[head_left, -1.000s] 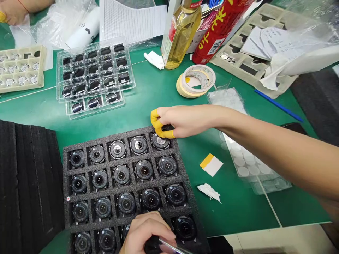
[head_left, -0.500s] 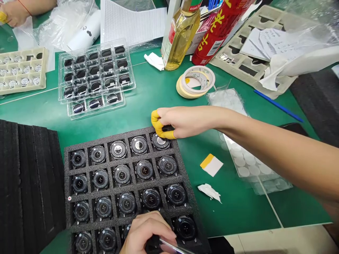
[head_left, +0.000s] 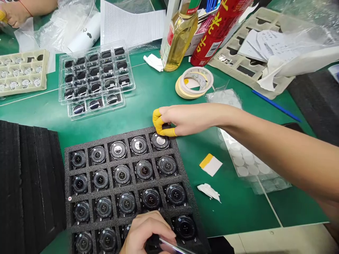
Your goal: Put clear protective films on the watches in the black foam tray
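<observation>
A black foam tray (head_left: 182, 165) holds rows of round watch cases, their dark backs facing up. At its far right corner, my right hand (head_left: 173, 121), with yellow finger cots on thumb and fingers, is closed at the upper edge of a watch case (head_left: 160, 141) in its compartment. The fingertips partly cover that case's rim. My left hand (head_left: 148, 229) is closed over the tray's near part, around a dark glossy object (head_left: 169, 245) with a shiny metal edge. The frame's bottom cuts this object off, so its kind is unclear. Several near compartments are hidden by the left hand.
Stacked black foam (head_left: 29, 183) stands left. Clear trays of dark round lenses (head_left: 95, 86) lie behind. Tape rolls (head_left: 194, 83), an oil-coloured bottle (head_left: 180, 38) and a red can (head_left: 212, 35) stand farther back. Round white stickers (head_left: 243, 162) lie right. Another person's hand (head_left: 16, 14) shows top left.
My right hand has shifted very slightly, uncovering a little more of the corner watch case. My left hand stays almost still. The view has moved a touch.
</observation>
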A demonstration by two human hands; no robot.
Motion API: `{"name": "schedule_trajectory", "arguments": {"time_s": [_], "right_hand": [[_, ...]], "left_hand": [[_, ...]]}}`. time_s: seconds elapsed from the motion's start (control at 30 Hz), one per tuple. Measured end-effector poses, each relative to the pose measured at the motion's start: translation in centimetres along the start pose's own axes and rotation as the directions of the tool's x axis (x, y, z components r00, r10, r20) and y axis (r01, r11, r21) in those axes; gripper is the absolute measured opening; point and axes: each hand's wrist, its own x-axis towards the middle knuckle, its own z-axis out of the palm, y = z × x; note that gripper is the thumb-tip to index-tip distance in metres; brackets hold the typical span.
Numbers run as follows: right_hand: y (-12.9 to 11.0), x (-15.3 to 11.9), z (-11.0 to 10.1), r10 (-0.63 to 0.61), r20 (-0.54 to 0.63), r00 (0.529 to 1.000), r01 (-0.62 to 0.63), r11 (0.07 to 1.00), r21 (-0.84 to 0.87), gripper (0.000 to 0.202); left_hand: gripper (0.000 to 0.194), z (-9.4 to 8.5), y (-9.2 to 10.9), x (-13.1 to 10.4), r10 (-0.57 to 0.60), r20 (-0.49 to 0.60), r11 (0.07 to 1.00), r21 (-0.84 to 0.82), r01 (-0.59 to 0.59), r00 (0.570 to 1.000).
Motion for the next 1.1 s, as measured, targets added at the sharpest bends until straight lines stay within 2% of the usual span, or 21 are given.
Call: {"name": "schedule_trajectory", "arguments": {"time_s": [0.2,0.37,0.5,0.6,0.8,0.93,1.1], "right_hand": [[0.7,-1.6,0.1,0.052,-0.187,0.981,-0.044,0.998,0.049,0.021],[-0.3,-4.8,3.0,0.072,-0.382,0.921,-0.025,0.992,0.127,0.021],[-3.2,-8.2,6.9,0.087,-0.511,0.855,0.003,0.985,0.171,0.014],[-5.9,-10.5,10.2,0.092,-0.586,0.805,0.039,0.978,0.206,0.012],[-10.3,-12.7,15.6,0.114,-0.676,0.728,0.083,0.964,0.253,0.023],[-12.6,-12.6,17.6,0.156,-0.712,0.685,0.104,0.946,0.308,0.019],[-15.5,-11.7,18.6,0.177,-0.725,0.665,0.136,0.926,0.351,0.009]], "left_hand": [[0.03,-0.2,-0.2,-0.2,-0.007,0.015,1.0,-0.006,0.007,1.0],[0.028,-0.2,-0.1,-0.3,0.003,0.014,1.0,-0.016,-0.003,1.0],[0.027,0.0,0.3,-0.5,-0.011,-0.028,1.0,-0.019,0.011,1.0],[0.025,0.1,0.6,-0.4,0.025,-0.041,0.999,-0.026,-0.026,0.999],[0.02,0.7,1.3,-0.5,0.089,-0.047,0.995,-0.041,-0.09,0.995],[0.024,1.6,2.2,-1.6,0.054,-0.182,0.996,-0.059,-0.065,0.982],[0.032,2.2,3.4,-3.2,0.013,-0.334,1.0,-0.008,-0.017,0.942]]}}
